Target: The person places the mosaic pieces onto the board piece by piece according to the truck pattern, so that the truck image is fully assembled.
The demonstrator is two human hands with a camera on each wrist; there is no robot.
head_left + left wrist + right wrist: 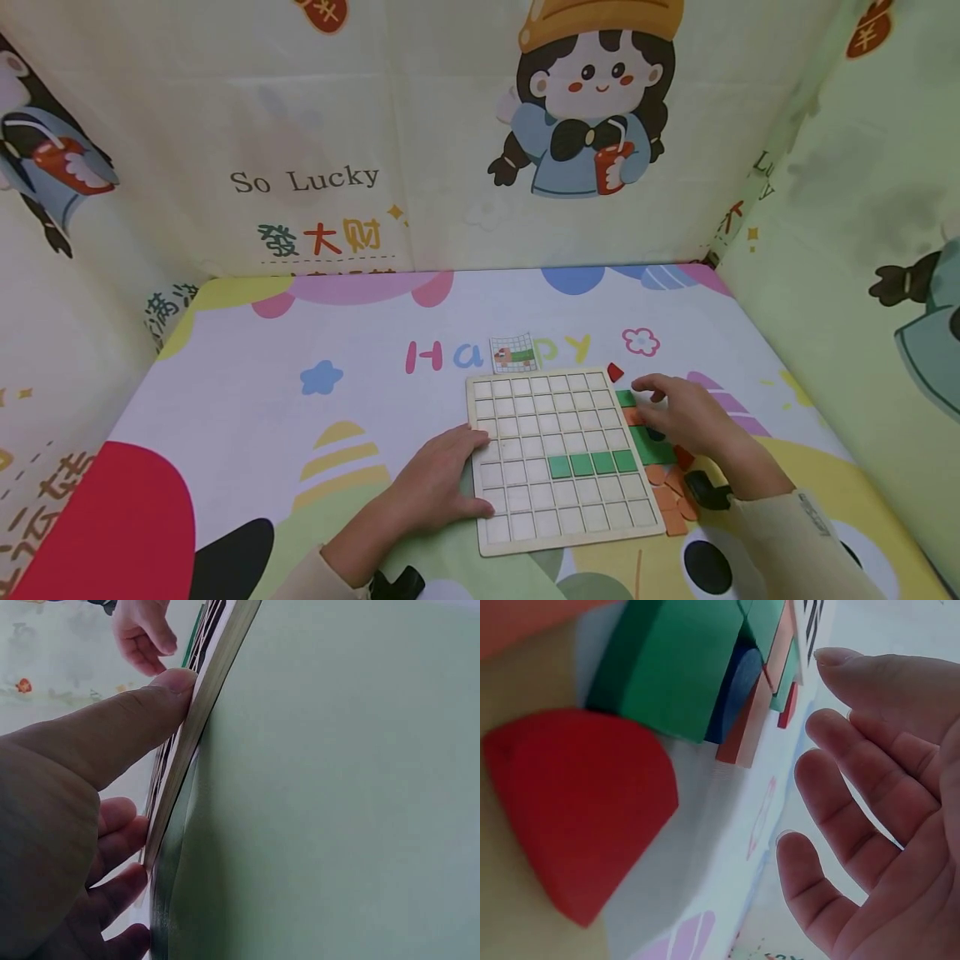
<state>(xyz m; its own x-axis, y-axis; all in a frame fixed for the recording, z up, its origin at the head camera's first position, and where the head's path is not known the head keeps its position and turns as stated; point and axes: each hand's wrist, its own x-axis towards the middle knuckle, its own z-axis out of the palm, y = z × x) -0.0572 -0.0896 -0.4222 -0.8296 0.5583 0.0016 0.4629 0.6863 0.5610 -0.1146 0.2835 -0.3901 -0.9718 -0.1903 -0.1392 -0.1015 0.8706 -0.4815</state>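
The grid board lies flat, right of centre in the lower half of the head view, with four green squares in one row. The left hand is spread along its left edge, thumb and fingertip touching the rim rather than wrapping round it. The right hand is loosely open and empty, near the loose pieces along the board's right side: a large green block, orange pieces and a red wedge, at lower left in the right wrist view. The board looks like thin wood, light and stiff, likely to slide if nudged; best steadied by its bare rim. The pieces seem light, hard and smooth, best pinched by opposite side edges
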